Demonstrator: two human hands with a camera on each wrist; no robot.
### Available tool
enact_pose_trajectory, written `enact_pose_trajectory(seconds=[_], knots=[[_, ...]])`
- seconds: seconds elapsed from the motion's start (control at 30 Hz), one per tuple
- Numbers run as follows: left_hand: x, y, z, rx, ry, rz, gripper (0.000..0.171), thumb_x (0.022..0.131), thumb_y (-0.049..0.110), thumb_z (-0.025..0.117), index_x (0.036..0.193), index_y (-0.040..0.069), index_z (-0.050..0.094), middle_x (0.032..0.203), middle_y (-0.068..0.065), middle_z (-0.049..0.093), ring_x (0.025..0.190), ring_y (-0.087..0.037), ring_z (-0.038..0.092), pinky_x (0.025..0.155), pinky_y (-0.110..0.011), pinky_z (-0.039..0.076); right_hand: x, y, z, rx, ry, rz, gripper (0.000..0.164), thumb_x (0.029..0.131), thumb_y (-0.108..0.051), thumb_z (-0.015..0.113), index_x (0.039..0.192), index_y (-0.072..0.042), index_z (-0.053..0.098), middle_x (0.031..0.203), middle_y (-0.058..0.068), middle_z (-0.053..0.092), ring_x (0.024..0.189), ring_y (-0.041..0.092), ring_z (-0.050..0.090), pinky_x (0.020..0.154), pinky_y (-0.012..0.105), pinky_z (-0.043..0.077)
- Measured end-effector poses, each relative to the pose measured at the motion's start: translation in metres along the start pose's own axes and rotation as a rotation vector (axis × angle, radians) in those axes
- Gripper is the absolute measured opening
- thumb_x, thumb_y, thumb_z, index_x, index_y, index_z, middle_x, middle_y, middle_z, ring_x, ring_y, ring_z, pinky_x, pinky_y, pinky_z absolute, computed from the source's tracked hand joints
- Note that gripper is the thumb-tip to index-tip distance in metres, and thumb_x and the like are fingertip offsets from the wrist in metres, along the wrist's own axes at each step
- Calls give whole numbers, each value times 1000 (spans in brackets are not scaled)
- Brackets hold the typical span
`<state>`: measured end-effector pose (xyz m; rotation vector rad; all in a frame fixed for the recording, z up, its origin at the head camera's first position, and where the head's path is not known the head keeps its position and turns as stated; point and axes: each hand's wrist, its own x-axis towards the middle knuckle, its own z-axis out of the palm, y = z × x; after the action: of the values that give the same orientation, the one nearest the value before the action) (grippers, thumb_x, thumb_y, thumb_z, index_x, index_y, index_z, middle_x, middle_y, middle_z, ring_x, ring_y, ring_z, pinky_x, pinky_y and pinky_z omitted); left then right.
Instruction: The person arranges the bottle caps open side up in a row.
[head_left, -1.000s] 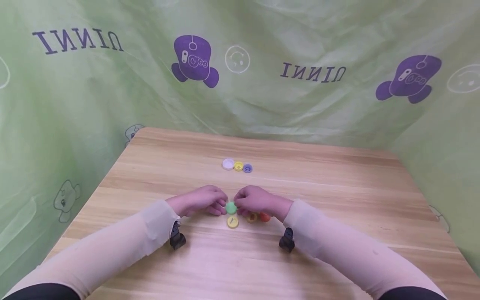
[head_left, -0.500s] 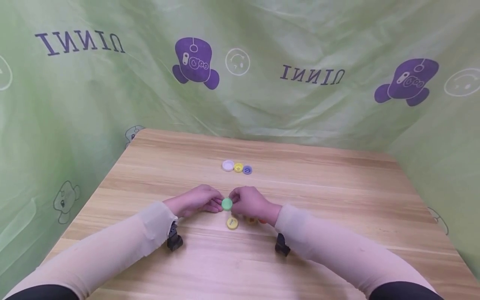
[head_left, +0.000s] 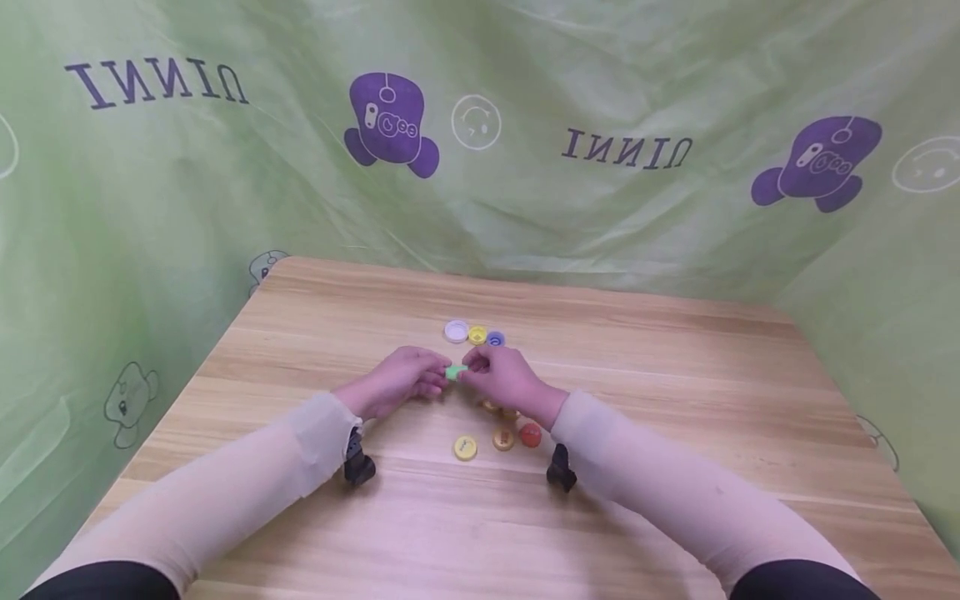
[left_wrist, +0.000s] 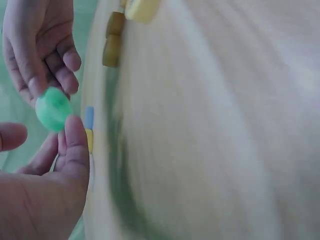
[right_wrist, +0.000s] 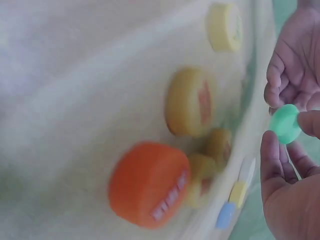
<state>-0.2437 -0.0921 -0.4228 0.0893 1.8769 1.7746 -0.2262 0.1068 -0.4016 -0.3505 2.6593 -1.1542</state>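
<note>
A green bottle cap [head_left: 456, 372], tilted on its edge, is up off the table between my two hands. My right hand [head_left: 506, 379] pinches it between thumb [right_wrist: 310, 123] and fingertips. From the other side, my left hand [head_left: 401, 379] has its fingertips [left_wrist: 75, 127] right at the cap's rim, its thumb standing apart. Nearer me on the table lie a pale yellow cap [head_left: 465, 448], a tan cap with a red mark [head_left: 503, 439] and an orange cap [head_left: 530, 434]. Two more tan caps [right_wrist: 218, 145] lie partly hidden under my right hand in the head view.
Just beyond the hands, a row holds a white cap [head_left: 456, 331], a yellow cap [head_left: 477, 334] and a blue cap [head_left: 495, 339]. All rest on a wood-grain table [head_left: 675, 400]. A green printed curtain [head_left: 525, 208] hangs around its far and side edges.
The green cap has been lifted off the table, tipped on edge and carried away from me toward the row. Both hands moved forward with it, uncovering the tan and orange caps.
</note>
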Motion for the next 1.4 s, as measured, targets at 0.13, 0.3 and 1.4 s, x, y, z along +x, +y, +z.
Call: enact_pose_trajectory(seconds=[0.13,0.3,1.4], knots=[[6,11,8,-38,57,65,33,108,6,45,132,-17,49,118,-20,60,110,-32,63,99,-36,55,8,4,-8,134,48,76,22,99,-16,69,113,1,68,102,11,71,94,25,68,83,33,59],[15,20,17,-107,69,127,32,107,2,45,131,-20,46,135,-32,53,132,-46,52,113,-45,45,16,10,-16,273,82,119,22,103,-14,63,114,4,66,106,18,72,99,33,70,88,39,60],[74,48,64,-2,66,67,42,109,7,44,142,-19,40,143,-32,48,131,-40,53,110,-41,48,36,49,-57,599,169,316,34,107,-7,46,132,15,53,106,14,59,77,11,65,87,29,60]])
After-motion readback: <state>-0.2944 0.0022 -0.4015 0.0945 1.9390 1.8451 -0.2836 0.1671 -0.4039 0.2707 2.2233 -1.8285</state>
